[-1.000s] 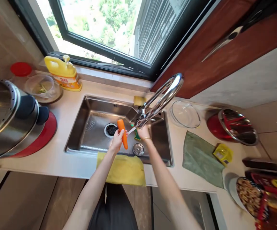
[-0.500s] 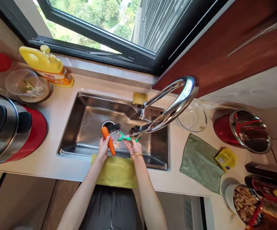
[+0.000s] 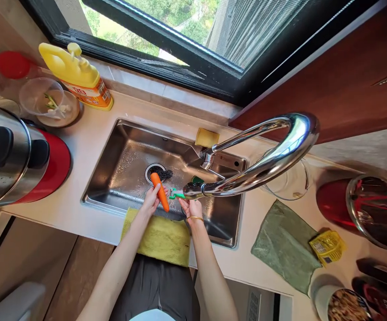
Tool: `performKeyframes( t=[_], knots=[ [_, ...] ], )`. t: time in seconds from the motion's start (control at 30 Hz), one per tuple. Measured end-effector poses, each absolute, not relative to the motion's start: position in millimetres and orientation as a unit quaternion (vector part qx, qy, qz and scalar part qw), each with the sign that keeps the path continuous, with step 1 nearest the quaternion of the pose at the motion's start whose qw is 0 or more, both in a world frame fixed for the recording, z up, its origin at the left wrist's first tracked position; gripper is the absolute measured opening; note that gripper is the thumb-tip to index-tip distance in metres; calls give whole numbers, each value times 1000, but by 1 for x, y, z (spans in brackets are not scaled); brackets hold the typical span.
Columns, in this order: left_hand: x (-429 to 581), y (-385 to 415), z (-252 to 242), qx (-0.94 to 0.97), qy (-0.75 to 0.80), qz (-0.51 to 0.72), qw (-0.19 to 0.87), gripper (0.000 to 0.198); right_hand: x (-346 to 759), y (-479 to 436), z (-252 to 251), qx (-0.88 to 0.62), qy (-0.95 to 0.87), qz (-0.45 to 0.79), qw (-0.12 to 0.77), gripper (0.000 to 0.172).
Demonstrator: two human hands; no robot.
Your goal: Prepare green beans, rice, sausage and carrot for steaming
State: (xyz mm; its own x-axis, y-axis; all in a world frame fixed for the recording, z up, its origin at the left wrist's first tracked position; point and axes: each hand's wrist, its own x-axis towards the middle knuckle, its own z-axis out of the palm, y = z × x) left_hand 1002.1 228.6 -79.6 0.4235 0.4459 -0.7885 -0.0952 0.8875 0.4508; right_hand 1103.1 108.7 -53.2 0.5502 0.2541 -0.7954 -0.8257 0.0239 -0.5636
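My left hand (image 3: 151, 199) is closed around an orange carrot (image 3: 160, 192), which slants over the near part of the steel sink (image 3: 122, 169). My right hand (image 3: 191, 207), with a gold bangle at its wrist, grips a green peeler (image 3: 177, 194). The peeler's head points toward the carrot with a small gap between them. Part of its handle is hidden behind the spout of the chrome faucet (image 3: 253, 183). Beyond the carrot, a dark mesh-like clump (image 3: 165, 174) lies at the drain (image 3: 149, 170).
A yellow-green towel (image 3: 160, 240) drapes over the sink's front edge. A sponge (image 3: 207, 137) sits behind the sink, a yellow jug (image 3: 79, 78) at back left. To the right are a glass bowl (image 3: 290, 183), a green cloth (image 3: 283, 247) and a red container (image 3: 337, 203). A red cooker (image 3: 57, 160) stands left.
The camera view has turned and shifted, so the counter and faucet appear displaced. Both hands keep hold of the carrot and the peeler; more of the peeler is now behind the faucet spout.
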Motion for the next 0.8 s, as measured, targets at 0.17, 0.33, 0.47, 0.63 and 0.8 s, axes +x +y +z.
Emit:
performKeyframes(
  t=[0.17,0.33,0.47,0.63,0.8],
  knots=[
    [1006,219,-79,160,508,140,835,12,1102,101,-51,-561,209,404,692,28],
    [1006,220,-83,162,511,137,833,13,1103,93,-49,-586,145,372,705,32],
    [1004,220,-86,164,508,136,835,17,1104,86,-47,-590,125,381,700,32],
    [1005,219,-87,172,492,140,842,20,1111,76,-60,-600,131,356,704,35],
    [1015,217,-84,185,463,160,852,31,1119,81,-103,-696,126,311,635,34]
  ],
)
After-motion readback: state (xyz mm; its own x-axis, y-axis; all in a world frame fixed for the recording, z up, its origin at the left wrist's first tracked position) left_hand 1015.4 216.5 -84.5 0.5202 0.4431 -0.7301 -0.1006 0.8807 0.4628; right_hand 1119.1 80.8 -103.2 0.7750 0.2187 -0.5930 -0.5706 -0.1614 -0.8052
